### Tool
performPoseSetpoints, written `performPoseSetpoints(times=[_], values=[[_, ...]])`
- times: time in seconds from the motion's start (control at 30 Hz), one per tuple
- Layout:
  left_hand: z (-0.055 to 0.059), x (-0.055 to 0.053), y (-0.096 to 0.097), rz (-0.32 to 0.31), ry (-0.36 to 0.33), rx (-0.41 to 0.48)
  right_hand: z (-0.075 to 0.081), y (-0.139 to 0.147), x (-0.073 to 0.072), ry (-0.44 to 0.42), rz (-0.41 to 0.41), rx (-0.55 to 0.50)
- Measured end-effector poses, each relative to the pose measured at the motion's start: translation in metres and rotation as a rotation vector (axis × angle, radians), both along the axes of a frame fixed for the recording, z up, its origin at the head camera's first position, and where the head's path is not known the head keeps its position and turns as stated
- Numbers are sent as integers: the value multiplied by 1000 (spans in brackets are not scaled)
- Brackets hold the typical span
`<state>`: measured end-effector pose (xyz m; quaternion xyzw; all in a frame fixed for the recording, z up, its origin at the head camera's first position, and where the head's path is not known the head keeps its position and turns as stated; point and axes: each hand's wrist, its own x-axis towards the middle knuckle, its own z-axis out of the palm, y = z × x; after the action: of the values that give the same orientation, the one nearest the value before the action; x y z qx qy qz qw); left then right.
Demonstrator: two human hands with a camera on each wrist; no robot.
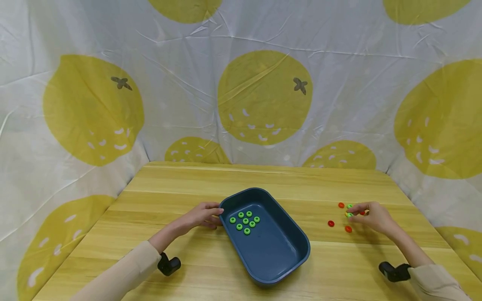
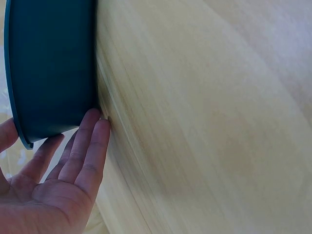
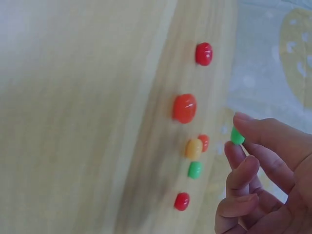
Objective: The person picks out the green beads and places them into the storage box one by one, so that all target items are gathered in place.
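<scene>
A dark blue tray (image 1: 276,259) sits in the middle of the table, several light green rings (image 1: 245,220) lying toward its far left end. My left hand (image 1: 201,215) holds the tray's left corner, the thumb over the rim and the fingers along the outer wall (image 2: 53,73). To the right, my right hand (image 1: 374,217) pinches a small green ring (image 3: 237,136) between thumb and fingertips, above the table in the right wrist view. Near it lie a yellow ring (image 3: 194,148), another green ring (image 3: 194,170), and several red and orange ones, such as an orange ring (image 3: 185,108).
The wooden table (image 1: 180,179) is bordered at the back and sides by a hanging white cloth (image 1: 180,92) with yellow fruit prints. A dark red ring (image 1: 331,223) lies between the tray and my right hand. Black devices (image 1: 169,265) are strapped at both wrists.
</scene>
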<state>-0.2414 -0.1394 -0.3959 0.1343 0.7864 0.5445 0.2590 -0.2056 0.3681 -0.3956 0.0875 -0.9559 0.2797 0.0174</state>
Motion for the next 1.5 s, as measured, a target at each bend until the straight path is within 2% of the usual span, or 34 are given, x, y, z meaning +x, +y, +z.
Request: performPoseSetpoints(times=[0.37,0.7,1.13,1.5], values=[[0,0,0,-5,1,0,20,-21,-9,31,41,-23],[0,1,-2,-9,0,10,33,-54,-24,45,95,-64],[-2,1,-2,-2,5,17,45,-110,-41,-64,135,-258],[-1,1,-1,-5,4,20,53,-158,-51,-68,211,-325]])
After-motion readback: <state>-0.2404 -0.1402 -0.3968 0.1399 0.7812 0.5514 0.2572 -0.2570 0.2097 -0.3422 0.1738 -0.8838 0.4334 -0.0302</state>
